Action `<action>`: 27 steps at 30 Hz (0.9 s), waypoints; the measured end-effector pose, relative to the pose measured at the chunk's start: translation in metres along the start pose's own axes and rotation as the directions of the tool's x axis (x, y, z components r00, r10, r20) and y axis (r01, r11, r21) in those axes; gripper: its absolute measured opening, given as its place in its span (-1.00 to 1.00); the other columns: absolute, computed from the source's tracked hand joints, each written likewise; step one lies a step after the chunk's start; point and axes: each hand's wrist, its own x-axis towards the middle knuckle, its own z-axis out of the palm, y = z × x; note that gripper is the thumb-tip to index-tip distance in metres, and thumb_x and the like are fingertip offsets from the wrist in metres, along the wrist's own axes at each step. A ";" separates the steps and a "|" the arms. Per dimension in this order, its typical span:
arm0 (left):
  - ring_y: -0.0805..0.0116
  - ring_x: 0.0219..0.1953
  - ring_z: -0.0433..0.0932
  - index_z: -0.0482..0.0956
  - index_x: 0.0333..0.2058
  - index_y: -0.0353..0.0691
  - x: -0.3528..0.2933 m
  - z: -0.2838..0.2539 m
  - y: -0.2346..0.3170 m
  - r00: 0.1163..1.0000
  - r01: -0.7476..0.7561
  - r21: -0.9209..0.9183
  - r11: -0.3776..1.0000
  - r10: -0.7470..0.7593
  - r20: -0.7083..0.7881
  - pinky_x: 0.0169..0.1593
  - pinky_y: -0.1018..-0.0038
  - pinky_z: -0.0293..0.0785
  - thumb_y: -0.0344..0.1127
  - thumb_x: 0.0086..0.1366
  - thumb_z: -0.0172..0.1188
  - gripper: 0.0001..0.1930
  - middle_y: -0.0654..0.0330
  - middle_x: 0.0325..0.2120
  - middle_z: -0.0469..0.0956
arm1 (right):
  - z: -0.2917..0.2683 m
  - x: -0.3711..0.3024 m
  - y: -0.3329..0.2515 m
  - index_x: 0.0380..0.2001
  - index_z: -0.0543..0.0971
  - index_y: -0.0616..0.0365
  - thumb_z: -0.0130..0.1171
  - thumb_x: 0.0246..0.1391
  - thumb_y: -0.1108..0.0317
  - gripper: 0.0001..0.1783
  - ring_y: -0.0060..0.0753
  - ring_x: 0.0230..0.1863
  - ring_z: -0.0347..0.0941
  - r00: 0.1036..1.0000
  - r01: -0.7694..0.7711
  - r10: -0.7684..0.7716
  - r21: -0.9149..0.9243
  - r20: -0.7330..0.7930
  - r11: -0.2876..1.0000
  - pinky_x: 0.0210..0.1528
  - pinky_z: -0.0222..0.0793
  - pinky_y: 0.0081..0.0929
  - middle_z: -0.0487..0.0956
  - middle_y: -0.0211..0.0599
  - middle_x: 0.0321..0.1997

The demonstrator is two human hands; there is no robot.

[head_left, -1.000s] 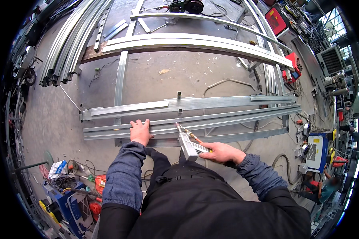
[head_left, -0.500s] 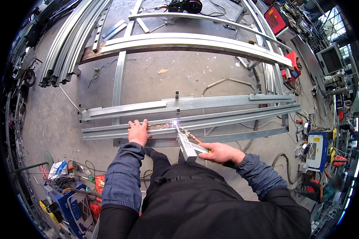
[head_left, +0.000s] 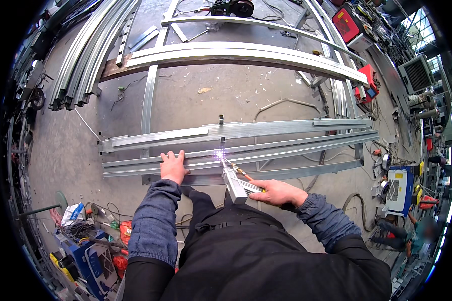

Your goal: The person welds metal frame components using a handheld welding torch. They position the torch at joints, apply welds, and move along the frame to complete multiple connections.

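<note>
My right hand (head_left: 281, 193) is closed around the handle of a grey welding gun (head_left: 234, 184) with a brass-coloured fitting near its front. A purple-white glow shines at the gun's tip, on a long galvanised steel bar (head_left: 281, 147) lying crosswise in front of me. My left hand (head_left: 173, 167) lies on the same bar to the left of the glow, fingers spread over its top. Just beyond runs a second long steel bar (head_left: 160, 139), with a short square tube end (head_left: 222, 119) sticking up beside it. The right fingers are partly hidden by the gun.
A steel frame (head_left: 148, 105) on the floor carries more bars. Bundled steel profiles (head_left: 88, 50) lie at far left. A blue-and-white machine (head_left: 400, 190) stands at right, near another person (head_left: 417, 235). Cables (head_left: 359, 208) trail over the floor. Another machine (head_left: 98, 263) sits at lower left.
The orange sparks streaking left from the gun's tip are gone, while the purple glow stays. My hands have barely shifted. The person at far right has changed posture.
</note>
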 end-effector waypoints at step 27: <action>-0.47 0.39 0.31 0.37 0.47 0.12 0.001 0.000 0.001 0.999 0.019 -0.025 1.000 -0.018 0.027 0.26 -0.05 0.61 0.01 0.04 0.66 0.01 -0.11 0.21 0.43 | 0.001 0.005 0.021 0.53 0.40 -0.06 0.23 0.37 -0.29 -0.15 0.09 0.29 0.59 1.000 0.030 -0.030 -0.002 0.000 1.000 0.30 0.46 -0.22 0.66 0.05 0.28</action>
